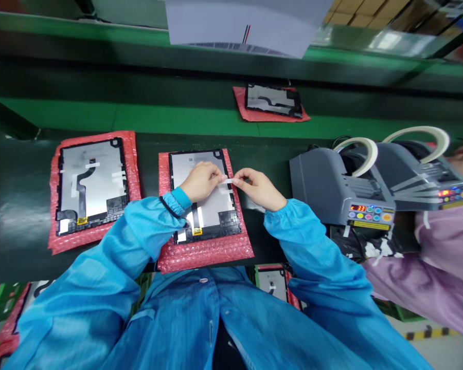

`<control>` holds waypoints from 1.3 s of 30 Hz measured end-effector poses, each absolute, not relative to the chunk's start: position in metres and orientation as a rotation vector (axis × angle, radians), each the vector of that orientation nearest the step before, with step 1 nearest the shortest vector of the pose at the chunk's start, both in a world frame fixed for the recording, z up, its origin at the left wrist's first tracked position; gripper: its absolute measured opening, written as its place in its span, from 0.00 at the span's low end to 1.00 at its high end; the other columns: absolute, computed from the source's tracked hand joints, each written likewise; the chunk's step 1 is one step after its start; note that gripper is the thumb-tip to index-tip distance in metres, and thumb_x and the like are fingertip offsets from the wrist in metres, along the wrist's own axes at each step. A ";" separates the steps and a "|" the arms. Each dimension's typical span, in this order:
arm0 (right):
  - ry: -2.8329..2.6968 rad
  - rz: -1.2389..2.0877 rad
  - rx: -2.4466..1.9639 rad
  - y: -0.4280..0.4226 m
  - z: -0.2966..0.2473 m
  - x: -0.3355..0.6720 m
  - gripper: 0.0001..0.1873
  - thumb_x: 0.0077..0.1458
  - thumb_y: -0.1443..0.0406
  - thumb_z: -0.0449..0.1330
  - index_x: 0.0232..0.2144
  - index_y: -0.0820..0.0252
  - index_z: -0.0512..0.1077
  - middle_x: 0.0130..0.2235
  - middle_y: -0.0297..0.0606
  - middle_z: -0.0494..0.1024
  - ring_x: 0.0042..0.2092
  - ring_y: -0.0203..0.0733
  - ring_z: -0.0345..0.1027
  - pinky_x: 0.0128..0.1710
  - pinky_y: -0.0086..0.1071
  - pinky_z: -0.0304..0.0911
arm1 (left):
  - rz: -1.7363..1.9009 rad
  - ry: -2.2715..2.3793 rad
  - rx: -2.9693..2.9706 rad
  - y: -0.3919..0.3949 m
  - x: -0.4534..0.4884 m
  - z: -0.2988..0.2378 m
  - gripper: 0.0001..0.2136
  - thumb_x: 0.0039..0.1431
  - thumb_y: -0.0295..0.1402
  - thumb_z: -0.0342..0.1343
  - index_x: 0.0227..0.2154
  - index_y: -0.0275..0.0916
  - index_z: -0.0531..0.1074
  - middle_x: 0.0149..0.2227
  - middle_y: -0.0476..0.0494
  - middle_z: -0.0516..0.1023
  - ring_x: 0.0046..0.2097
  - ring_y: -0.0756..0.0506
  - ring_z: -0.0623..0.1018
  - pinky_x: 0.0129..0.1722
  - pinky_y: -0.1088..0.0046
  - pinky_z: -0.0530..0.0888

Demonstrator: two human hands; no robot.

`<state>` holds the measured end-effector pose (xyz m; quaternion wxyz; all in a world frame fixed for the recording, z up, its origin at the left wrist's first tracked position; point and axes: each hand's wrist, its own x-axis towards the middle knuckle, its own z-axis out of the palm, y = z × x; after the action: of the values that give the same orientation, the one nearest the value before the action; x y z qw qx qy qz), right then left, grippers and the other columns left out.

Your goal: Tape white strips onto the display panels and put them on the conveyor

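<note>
Between my two hands a short strip of white tape (227, 181) is stretched over the right edge of a tablet screen panel (212, 205). My left hand (201, 181) pinches the tape's left end above the panel. At the other end, thumb and fingers of my right hand (260, 189) are closed on it, just past the panel's edge. The panel lies back side up on a red bubble-wrap bag (208, 255). It shows a silver back, a black frame and a yellow connector tab (197, 232); my left hand and sleeve hide part of it.
Another panel (96, 180) lies on red bubble wrap at left, and one more (272, 100) on the ledge behind. Two grey tape dispensers (327, 180) stand at right. Beyond them is a co-worker's pink sleeve (440, 277). Crates with panels sit below the table edge.
</note>
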<state>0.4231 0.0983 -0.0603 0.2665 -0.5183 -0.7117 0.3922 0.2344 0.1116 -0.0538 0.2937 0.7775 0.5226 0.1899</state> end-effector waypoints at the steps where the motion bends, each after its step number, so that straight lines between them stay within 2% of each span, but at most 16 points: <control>1: -1.947 1.025 -1.395 0.099 -0.062 0.422 0.06 0.54 0.63 0.56 0.28 0.59 0.67 0.30 0.34 0.71 0.33 0.37 0.63 0.37 0.33 0.60 | 0.471 1.418 2.071 0.111 0.236 -0.053 0.09 0.59 0.33 0.53 0.26 0.36 0.72 0.28 0.46 0.71 0.36 0.46 0.70 0.42 0.67 0.66; 9: -2.102 0.805 -1.473 0.108 -0.075 0.416 0.06 0.51 0.70 0.57 0.23 0.59 0.67 0.30 0.36 0.69 0.36 0.41 0.64 0.44 0.38 0.58 | 0.206 1.653 2.206 0.098 0.247 -0.053 0.13 0.63 0.36 0.47 0.32 0.34 0.75 0.40 0.36 0.75 0.49 0.36 0.69 0.47 0.57 0.65; 18: -2.152 0.814 -1.502 0.107 -0.077 0.417 0.07 0.51 0.70 0.58 0.22 0.59 0.68 0.29 0.36 0.69 0.36 0.41 0.63 0.44 0.38 0.58 | 0.197 1.626 2.262 0.095 0.248 -0.054 0.13 0.62 0.35 0.48 0.30 0.34 0.75 0.39 0.34 0.75 0.49 0.34 0.68 0.47 0.55 0.65; 28: -2.009 0.872 -1.634 0.104 -0.080 0.419 0.07 0.49 0.65 0.61 0.21 0.59 0.70 0.26 0.34 0.68 0.32 0.39 0.62 0.39 0.36 0.59 | 0.263 1.632 2.243 0.092 0.247 -0.055 0.10 0.59 0.34 0.53 0.26 0.35 0.72 0.37 0.35 0.74 0.48 0.34 0.68 0.46 0.56 0.64; 31: -1.973 0.660 -1.609 0.089 -0.077 0.419 0.06 0.52 0.66 0.58 0.27 0.60 0.75 0.29 0.38 0.70 0.36 0.43 0.64 0.44 0.39 0.59 | 0.349 1.634 2.195 0.093 0.242 -0.055 0.07 0.57 0.34 0.56 0.29 0.36 0.72 0.36 0.38 0.74 0.47 0.36 0.68 0.45 0.59 0.65; 35: -2.125 0.472 -1.480 0.062 -0.083 0.413 0.19 0.55 0.73 0.47 0.41 0.61 0.77 0.38 0.46 0.72 0.42 0.47 0.62 0.47 0.42 0.56 | 0.345 1.542 2.226 0.091 0.243 -0.053 0.06 0.56 0.35 0.58 0.32 0.37 0.74 0.37 0.41 0.74 0.47 0.38 0.68 0.46 0.60 0.64; 39: -2.184 0.477 -1.497 0.054 -0.092 0.412 0.22 0.53 0.75 0.46 0.42 0.63 0.76 0.39 0.48 0.72 0.42 0.48 0.61 0.47 0.42 0.57 | 0.233 1.548 2.261 0.086 0.238 -0.045 0.05 0.56 0.33 0.57 0.33 0.39 0.76 0.39 0.39 0.74 0.50 0.36 0.67 0.46 0.57 0.65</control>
<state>0.4118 0.0544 -0.0916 0.2236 -0.5424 -0.7912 0.1727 0.2377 0.0860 -0.0448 0.1944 0.8065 0.5521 0.0830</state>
